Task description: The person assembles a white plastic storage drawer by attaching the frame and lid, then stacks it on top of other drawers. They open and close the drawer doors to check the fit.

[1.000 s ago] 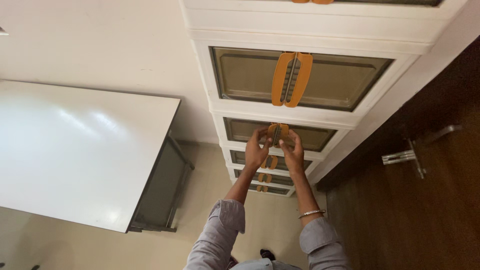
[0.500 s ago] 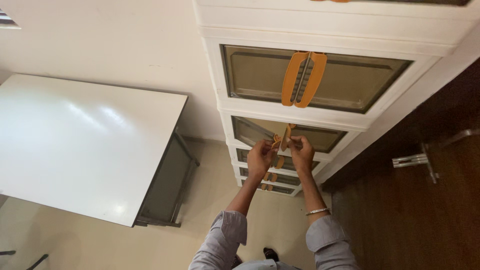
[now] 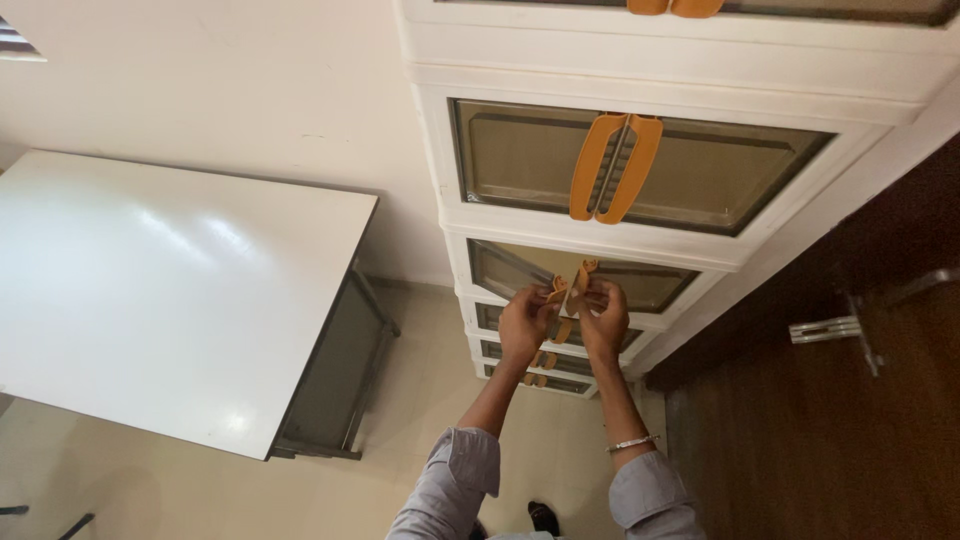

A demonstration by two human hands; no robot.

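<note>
Seen from above, looking down a stack of white plastic cabinet units (image 3: 700, 60) with smoked translucent doors. Left hand (image 3: 524, 325) and right hand (image 3: 604, 320) side by side at the second unit down, each closed around one of the paired orange handles (image 3: 572, 288) where the two door leaves (image 3: 520, 268) meet. Fingers of both hands curled tight over the handle bars, thumbs toward each other, knuckles nearly touching. Handles standing out just above the fingertips, tilted away from the door frame, with the leaves appearing slightly ajar. Directly above the fingers in the picture, a closed unit with a matching larger pair of orange handles (image 3: 614, 166) lying flat against its doors. Below the fingers, further units with small orange handles (image 3: 545, 360), partly hidden by the wrists. Grey rolled sleeves (image 3: 465, 480) on both forearms, and a thin metal bangle (image 3: 633, 442) on the right wrist. Well left of the fingers, a white table (image 3: 150, 290) on a dark metal frame. Well right of them, a dark wooden door (image 3: 840, 440) with a metal lever handle (image 3: 835, 328). Beige floor tiles (image 3: 420, 400) beneath.
</note>
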